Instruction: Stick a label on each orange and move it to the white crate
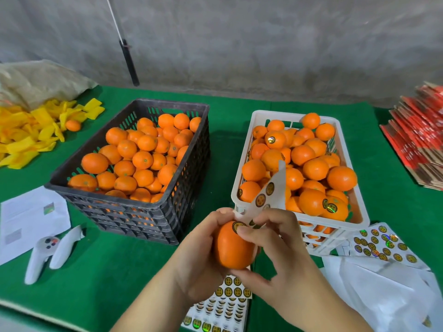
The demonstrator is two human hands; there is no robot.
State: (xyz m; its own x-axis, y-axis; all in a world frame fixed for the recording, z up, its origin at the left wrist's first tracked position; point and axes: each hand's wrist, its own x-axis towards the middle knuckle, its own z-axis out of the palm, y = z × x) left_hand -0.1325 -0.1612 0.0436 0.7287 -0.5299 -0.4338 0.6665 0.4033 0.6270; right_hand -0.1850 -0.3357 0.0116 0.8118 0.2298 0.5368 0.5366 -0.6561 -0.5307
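My left hand (199,257) grips an orange (232,248) in front of me, just before the white crate (359,219). A round label (237,225) sits on the orange's top. My right hand (275,245) presses a finger on that label and pinches a white strip of label backing (268,195) that curls upward with a few labels on it. The white crate is piled with oranges, some showing labels. The black crate (124,207) on the left holds many oranges with no labels showing.
Label sheets lie under my hands (223,305) and at the right (383,245) beside crumpled white backing paper (388,291). Two white controllers (48,252) and a paper sheet (26,216) lie left. Yellow wrappers (28,133) with one loose orange (73,125) sit far left; red cartons (417,135) far right.
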